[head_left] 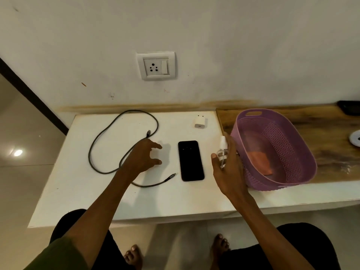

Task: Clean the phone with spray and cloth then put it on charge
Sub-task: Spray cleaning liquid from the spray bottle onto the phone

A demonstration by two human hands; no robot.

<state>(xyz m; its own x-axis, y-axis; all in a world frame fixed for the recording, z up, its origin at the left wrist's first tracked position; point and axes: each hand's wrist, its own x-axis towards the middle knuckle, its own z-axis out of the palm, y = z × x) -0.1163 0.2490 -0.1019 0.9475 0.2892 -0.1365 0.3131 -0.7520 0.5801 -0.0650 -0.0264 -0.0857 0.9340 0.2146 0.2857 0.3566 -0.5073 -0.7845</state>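
A black phone [191, 160] lies flat, screen up, in the middle of the white table [87, 195]. My right hand [229, 170] holds a small clear spray bottle [222, 151] with a white nozzle, just right of the phone. My left hand [144, 156] hovers left of the phone with fingers spread, holding nothing, above a dark charging cable [101, 141]. An orange cloth [261, 162] lies inside the purple basket [303, 151]. A white charger plug [200, 122] sits at the table's back.
A wall socket with switch [156, 66] is on the wall above the table. The basket stands on a wooden counter [331, 137] to the right. A dark object [349, 107] and a white round object [355, 138] sit at the counter's far right.
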